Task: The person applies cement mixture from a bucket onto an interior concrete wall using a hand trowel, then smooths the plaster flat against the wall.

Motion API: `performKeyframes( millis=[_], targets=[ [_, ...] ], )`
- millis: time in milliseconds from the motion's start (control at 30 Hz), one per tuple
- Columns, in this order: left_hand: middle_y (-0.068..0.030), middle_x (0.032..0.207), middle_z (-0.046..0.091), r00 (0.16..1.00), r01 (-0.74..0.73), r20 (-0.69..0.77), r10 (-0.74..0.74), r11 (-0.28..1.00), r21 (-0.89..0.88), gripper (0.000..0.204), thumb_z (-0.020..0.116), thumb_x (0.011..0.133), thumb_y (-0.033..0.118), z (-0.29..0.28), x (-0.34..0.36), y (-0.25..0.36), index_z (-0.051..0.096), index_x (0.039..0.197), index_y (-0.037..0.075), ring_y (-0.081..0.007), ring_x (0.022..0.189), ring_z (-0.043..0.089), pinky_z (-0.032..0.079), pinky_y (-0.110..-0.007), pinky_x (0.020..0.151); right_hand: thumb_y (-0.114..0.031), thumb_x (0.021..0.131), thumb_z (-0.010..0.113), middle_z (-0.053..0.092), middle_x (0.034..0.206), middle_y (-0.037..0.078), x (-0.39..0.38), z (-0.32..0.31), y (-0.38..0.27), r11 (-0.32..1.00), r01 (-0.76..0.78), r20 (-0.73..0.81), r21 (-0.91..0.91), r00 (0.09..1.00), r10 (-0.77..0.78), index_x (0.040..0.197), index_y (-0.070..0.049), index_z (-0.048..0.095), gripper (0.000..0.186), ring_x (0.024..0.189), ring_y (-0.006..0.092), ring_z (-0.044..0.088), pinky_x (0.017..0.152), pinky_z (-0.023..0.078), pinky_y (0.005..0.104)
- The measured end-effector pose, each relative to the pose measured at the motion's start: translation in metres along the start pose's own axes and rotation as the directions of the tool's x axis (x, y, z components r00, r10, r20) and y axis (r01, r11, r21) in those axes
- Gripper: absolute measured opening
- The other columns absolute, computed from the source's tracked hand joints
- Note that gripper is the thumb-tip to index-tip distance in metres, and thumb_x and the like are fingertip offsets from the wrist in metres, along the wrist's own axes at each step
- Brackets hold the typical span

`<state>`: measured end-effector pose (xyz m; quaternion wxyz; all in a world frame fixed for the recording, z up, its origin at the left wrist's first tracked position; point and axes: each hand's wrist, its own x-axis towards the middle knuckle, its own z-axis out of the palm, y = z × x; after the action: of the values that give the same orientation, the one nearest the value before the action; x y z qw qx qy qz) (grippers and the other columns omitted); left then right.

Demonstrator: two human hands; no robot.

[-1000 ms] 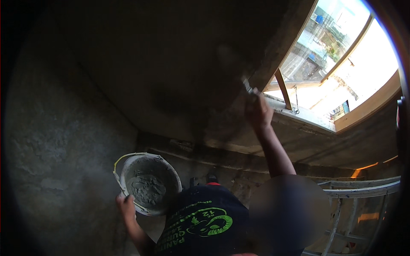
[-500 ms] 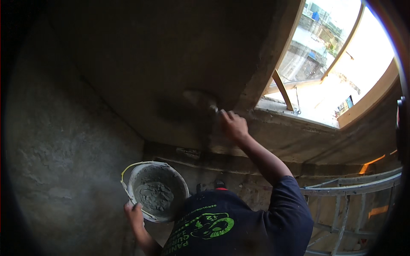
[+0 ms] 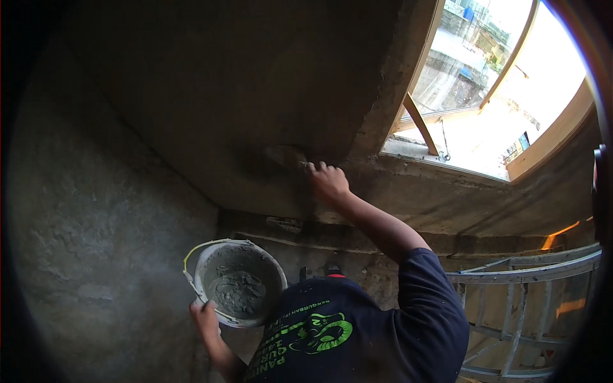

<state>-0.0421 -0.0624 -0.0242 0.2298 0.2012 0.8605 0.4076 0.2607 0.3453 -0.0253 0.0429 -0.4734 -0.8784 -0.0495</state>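
Note:
My right hand [image 3: 329, 183] is closed around the handle of a trowel [image 3: 285, 155]. Its blade lies against the dark grey plastered wall [image 3: 306, 96], left of the window; the shadow there hides the blade's exact edges. My left hand [image 3: 205, 321] grips the near left rim of a light-coloured bucket [image 3: 271, 271], held close against my body. Wet grey mortar [image 3: 237, 292] with a lumpy surface sits inside. A thin wire handle with a yellow part hangs over the bucket's left side.
A wood-framed window [image 3: 415, 121] with bright daylight is at the upper right, a wooden strut across its corner. Metal ladder-like framing [image 3: 530, 274] stands at the lower right. A rough grey wall [image 3: 83, 255] rises on the left, and a ledge [image 3: 287, 225] runs along the wall's foot.
My right hand has moved left along the wall, with the trowel shifting slightly left and down. The left hand keeps its grip on the bucket, which has hardly moved.

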Motion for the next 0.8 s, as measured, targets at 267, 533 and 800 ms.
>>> performKeyframes(
  millis=[267,533,800],
  targets=[
    [-0.0275,0.109,0.066,0.999,0.029,-0.049,-0.023,0.991,0.129,0.042,0.065,0.076,0.011,0.003,-0.002,0.005,0.062,0.110,-0.013,-0.0402,0.103,0.065,0.048,-0.045,0.094,-0.014,0.079,0.072,0.068,0.103,0.008,-0.038,-0.066,0.125,0.980,-0.042,-0.703,0.194,0.691,0.169,0.129,-0.015,0.062,0.051,0.081,0.0300,0.071,0.062,0.058,0.0420],
    [-0.0247,0.102,0.067,0.999,0.028,0.039,-0.029,0.999,0.023,0.036,0.062,0.074,0.006,0.000,0.001,0.017,0.064,0.105,-0.013,-0.0347,0.097,0.065,0.049,-0.042,0.090,-0.018,0.083,0.066,0.062,0.098,0.009,-0.104,0.029,0.152,0.989,0.014,-0.139,-0.150,0.990,-0.035,0.133,-0.016,0.061,0.049,0.079,0.0261,0.069,0.059,0.056,0.0423],
    [-0.0205,0.105,0.066,0.998,0.058,-0.024,-0.060,0.996,-0.068,0.038,0.063,0.075,0.003,0.004,0.001,0.013,0.059,0.109,-0.013,-0.0304,0.097,0.063,0.049,-0.040,0.091,-0.014,0.084,0.072,0.069,0.094,0.005,-0.055,-0.100,0.132,0.990,-0.024,-0.709,0.142,0.695,0.119,0.127,-0.015,0.066,0.043,0.067,0.0287,0.069,0.056,0.056,0.0393]
  ],
)
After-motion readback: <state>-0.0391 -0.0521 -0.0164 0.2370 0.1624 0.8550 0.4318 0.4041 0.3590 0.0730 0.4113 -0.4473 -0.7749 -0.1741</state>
